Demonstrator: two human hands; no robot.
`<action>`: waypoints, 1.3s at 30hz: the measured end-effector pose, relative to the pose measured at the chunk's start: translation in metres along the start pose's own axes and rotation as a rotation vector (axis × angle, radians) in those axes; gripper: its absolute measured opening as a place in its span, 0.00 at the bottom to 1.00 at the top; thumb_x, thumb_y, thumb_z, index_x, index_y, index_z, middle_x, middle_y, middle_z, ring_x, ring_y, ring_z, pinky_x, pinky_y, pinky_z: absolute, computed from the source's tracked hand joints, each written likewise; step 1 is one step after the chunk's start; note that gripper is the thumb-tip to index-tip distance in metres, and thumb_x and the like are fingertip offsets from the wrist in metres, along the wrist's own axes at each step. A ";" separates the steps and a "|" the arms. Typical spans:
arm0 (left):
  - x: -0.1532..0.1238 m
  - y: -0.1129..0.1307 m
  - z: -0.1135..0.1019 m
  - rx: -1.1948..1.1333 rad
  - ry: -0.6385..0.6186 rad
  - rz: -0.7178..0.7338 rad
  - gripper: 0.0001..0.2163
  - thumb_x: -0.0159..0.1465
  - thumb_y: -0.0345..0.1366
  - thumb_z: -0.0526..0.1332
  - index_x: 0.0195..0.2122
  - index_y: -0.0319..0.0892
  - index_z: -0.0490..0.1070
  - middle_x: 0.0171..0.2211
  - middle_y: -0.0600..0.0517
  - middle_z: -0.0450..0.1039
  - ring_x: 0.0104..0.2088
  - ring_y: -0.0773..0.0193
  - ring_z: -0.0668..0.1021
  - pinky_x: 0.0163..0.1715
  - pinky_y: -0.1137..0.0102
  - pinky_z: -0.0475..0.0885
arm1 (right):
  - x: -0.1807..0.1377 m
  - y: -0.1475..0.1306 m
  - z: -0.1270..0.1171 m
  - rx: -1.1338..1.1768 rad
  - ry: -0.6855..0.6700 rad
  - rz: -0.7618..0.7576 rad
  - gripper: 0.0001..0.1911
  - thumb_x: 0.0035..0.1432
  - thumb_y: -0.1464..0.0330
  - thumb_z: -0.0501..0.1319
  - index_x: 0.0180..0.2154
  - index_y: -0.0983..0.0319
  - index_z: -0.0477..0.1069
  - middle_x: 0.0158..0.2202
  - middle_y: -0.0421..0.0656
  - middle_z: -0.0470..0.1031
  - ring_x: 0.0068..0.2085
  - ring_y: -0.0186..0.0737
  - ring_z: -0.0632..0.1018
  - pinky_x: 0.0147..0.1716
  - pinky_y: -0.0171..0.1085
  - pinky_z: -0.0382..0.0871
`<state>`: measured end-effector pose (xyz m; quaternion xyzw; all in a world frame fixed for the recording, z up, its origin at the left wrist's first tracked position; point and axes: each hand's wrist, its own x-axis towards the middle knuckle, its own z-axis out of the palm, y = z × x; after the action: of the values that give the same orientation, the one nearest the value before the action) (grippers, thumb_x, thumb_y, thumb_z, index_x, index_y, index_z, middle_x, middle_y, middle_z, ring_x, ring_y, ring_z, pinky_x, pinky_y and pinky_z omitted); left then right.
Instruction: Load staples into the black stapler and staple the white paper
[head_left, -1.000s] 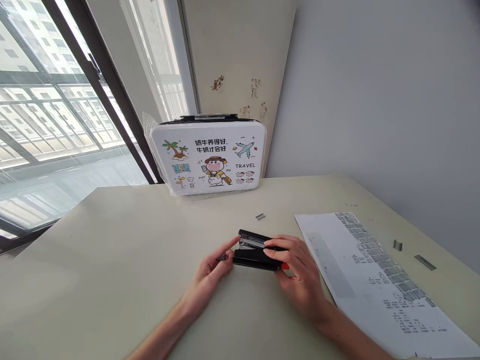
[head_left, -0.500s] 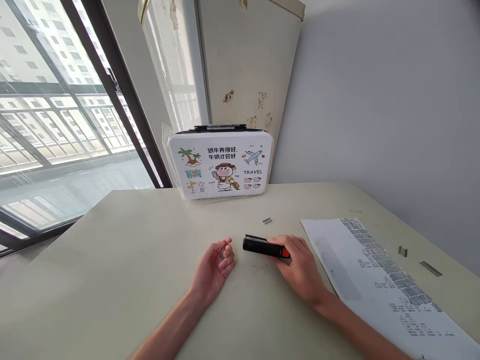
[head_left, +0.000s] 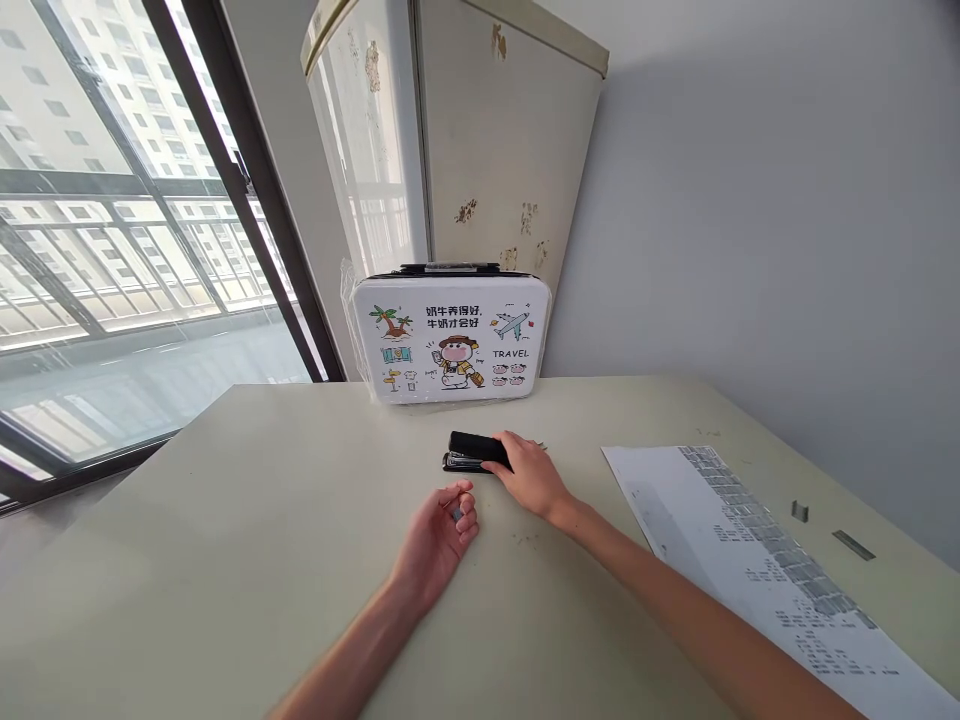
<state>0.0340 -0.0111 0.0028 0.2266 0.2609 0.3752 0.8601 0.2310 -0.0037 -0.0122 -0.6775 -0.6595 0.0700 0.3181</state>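
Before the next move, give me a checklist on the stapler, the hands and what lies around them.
1. Right hand gripping the black stapler: ok, thumb and fingers close around it.
2. Stapler resting on the table: cannot tell whether it touches.
3. Left hand apart from the stapler: ok, a gap shows.
4. Left hand empty: cannot tell, something small and gray shows among its curled fingers.
5. Printed sheet apart from the stapler: ok.
6. White TRAVEL case upright: ok.
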 end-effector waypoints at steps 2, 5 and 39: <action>0.001 -0.001 0.000 -0.005 0.010 0.013 0.05 0.62 0.29 0.66 0.38 0.34 0.78 0.30 0.51 0.69 0.28 0.69 0.72 0.30 0.74 0.72 | 0.000 -0.002 -0.003 0.006 0.003 -0.033 0.11 0.66 0.67 0.64 0.50 0.58 0.71 0.49 0.47 0.80 0.50 0.51 0.80 0.50 0.48 0.72; 0.002 -0.001 0.002 -0.007 0.020 0.019 0.05 0.63 0.28 0.65 0.39 0.34 0.79 0.34 0.47 0.74 0.34 0.65 0.77 0.38 0.71 0.75 | -0.012 -0.009 -0.014 0.026 0.040 -0.093 0.15 0.69 0.67 0.61 0.55 0.57 0.69 0.56 0.49 0.76 0.58 0.51 0.75 0.57 0.50 0.70; 0.000 -0.002 0.010 0.248 -0.038 -0.089 0.16 0.70 0.45 0.65 0.48 0.36 0.81 0.56 0.36 0.77 0.46 0.52 0.82 0.51 0.60 0.75 | -0.181 0.126 -0.162 -0.297 0.382 0.290 0.20 0.67 0.49 0.57 0.52 0.52 0.74 0.61 0.49 0.72 0.60 0.61 0.73 0.52 0.58 0.73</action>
<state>0.0410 -0.0138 0.0092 0.3265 0.2987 0.2971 0.8461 0.3994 -0.2189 -0.0094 -0.8049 -0.4867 -0.1114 0.3206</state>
